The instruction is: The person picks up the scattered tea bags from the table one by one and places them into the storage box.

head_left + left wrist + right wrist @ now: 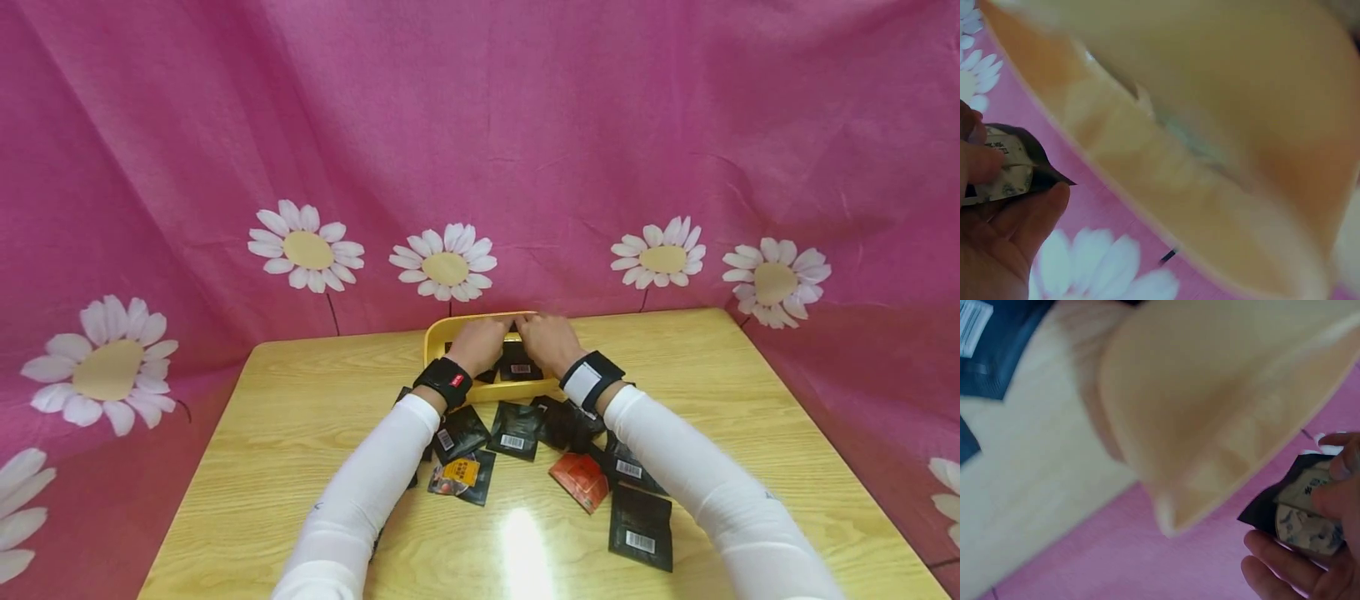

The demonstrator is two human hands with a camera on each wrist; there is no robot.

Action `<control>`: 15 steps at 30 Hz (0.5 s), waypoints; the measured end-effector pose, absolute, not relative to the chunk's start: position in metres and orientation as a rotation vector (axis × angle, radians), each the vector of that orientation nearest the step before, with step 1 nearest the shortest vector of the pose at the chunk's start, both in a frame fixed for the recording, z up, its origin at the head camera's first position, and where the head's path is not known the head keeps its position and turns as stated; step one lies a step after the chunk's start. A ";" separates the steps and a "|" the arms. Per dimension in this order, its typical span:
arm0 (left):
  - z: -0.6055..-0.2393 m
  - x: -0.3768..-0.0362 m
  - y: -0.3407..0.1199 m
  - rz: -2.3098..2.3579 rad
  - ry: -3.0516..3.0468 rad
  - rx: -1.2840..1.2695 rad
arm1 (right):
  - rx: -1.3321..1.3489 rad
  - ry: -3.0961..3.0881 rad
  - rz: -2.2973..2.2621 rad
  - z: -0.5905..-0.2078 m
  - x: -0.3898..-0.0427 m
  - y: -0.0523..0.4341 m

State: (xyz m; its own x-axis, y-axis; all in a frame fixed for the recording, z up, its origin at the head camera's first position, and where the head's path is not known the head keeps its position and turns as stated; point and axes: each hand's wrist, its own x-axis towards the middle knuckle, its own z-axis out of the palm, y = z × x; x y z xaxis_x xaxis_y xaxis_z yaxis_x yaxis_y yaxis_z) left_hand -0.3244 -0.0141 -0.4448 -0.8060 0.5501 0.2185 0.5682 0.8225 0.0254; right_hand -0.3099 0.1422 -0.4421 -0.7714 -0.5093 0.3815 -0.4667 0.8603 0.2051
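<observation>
Above the yellow basket (pixel 432 350) my left hand (pixel 477 344) and right hand (pixel 549 342) are close together. In the left wrist view the left hand (pixel 1007 244) pinches a black sachet (pixel 1013 167) with a pale patterned label, thumb on its face. The right wrist view shows the right hand (pixel 1329 556) pinching a black sachet (pixel 1307 515) with a similar label. Whether both hands hold the same sachet, I cannot tell. Inside the basket lie black sachets (pixel 517 358), partly hidden by the hands.
Black sachets (pixel 515 425) lie scattered on the wooden table (pixel 300 450) before the basket. Among them are an orange-red sachet (pixel 581 481) and one with a yellow label (pixel 460 472). A pink flowered cloth (pixel 555 167) hangs behind the table's back edge.
</observation>
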 end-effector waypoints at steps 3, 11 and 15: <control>-0.460 -0.330 -0.011 -0.199 -2.864 -0.863 | 0.714 -2.670 -0.150 -0.455 -0.314 0.143; -0.484 -0.337 -0.003 -0.220 -2.961 -0.793 | 0.711 -2.777 -0.115 -0.473 -0.321 0.145; -0.485 -0.338 -0.003 -0.191 -2.974 -0.843 | 0.710 -2.809 -0.084 -0.473 -0.326 0.147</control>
